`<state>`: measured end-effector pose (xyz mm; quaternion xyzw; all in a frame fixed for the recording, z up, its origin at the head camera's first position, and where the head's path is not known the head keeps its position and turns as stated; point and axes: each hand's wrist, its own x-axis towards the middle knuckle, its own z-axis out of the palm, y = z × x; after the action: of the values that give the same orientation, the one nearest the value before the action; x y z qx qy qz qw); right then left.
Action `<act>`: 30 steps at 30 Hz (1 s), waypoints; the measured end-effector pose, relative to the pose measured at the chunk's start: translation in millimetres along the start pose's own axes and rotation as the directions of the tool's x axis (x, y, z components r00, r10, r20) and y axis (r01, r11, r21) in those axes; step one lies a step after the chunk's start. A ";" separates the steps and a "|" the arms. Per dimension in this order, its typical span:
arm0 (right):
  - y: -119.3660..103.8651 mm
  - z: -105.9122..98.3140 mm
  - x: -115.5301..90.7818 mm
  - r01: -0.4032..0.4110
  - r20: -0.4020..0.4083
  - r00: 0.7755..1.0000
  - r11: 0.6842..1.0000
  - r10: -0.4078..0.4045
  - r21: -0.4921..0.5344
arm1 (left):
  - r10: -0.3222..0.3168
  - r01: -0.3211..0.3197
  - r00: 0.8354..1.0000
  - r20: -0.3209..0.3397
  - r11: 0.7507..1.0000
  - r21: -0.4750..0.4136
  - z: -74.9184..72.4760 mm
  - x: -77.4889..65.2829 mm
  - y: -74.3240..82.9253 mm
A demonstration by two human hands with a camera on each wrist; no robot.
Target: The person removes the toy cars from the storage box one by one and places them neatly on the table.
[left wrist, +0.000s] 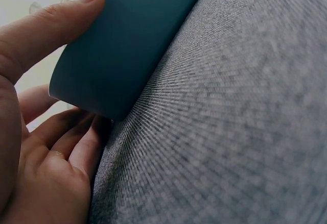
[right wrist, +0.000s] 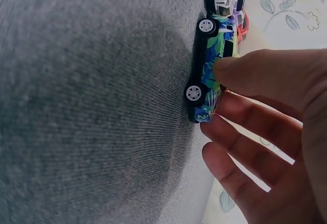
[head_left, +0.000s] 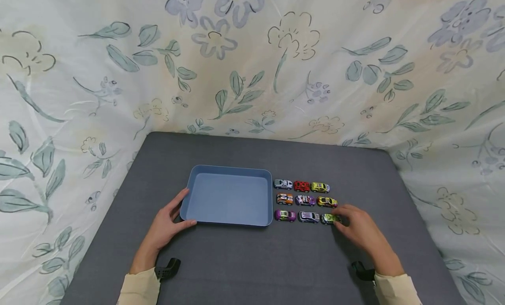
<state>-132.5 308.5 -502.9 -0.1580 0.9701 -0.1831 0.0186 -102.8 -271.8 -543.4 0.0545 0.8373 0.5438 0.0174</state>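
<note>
A shallow blue tray (head_left: 226,195) lies on the table, and my left hand (head_left: 163,226) grips its near left corner. The thumb (left wrist: 76,17) rests at the rim of the near wall, while the fingers are round the left side. At the right end of the near row, my right hand (head_left: 360,228) pinches a green and blue toy car (right wrist: 213,66) between thumb and fingers. The car's wheels are at the cloth. Beside it in that row stand a silver-grey toy car (head_left: 309,217) and a purple toy car (head_left: 285,215).
More toy cars stand in two rows behind, among them a red one (head_left: 301,186), an orange one (head_left: 284,199) and a yellow one (head_left: 327,202). The tray's right wall is close to the rows. Dark grey cloth (head_left: 244,265) covers the table, with a floral curtain (head_left: 252,68) around it.
</note>
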 end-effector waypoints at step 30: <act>-0.1 -6.4 -5.8 -0.096 -0.253 0.962 0.994 0.105 0.050 | 0.042 -0.042 0.999 -0.003 0.996 -0.079 1.0 4.8 -0.8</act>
<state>-127.6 312.5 -497.0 -0.0833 0.9677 -0.2186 -0.0941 -107.5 -270.8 -544.5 0.0710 0.8139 0.5767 0.0073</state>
